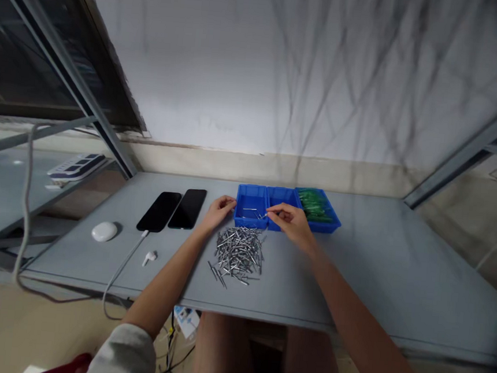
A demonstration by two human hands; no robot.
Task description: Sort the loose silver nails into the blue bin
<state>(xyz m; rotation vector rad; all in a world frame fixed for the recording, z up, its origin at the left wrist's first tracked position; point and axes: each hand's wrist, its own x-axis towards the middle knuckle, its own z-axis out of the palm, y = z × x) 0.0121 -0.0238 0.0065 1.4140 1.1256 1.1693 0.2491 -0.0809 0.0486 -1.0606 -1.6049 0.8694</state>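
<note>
A loose heap of thin silvery metal pins (239, 252) lies on the grey table in front of the left blue bin (250, 222). A few similar pins rest inside that bin. My left hand (220, 210) is at the bin's left rim, its fingers curled and pressed together; whatever they pinch is too small to tell. Over the divide between the left and the middle blue bin (282, 196), my right hand (289, 220) is closed, with thumb and forefinger pinching a thin metal pin (263, 216) that points into the left bin.
The right blue bin (336, 223) holds green, plastic-looking pieces (314, 205). Left of my arm lie two black phones (159, 212) (188, 209), a white cable (127, 257), an earbud (150, 256) and a white round case (104, 231). Metal frame posts (105, 133) flank the table.
</note>
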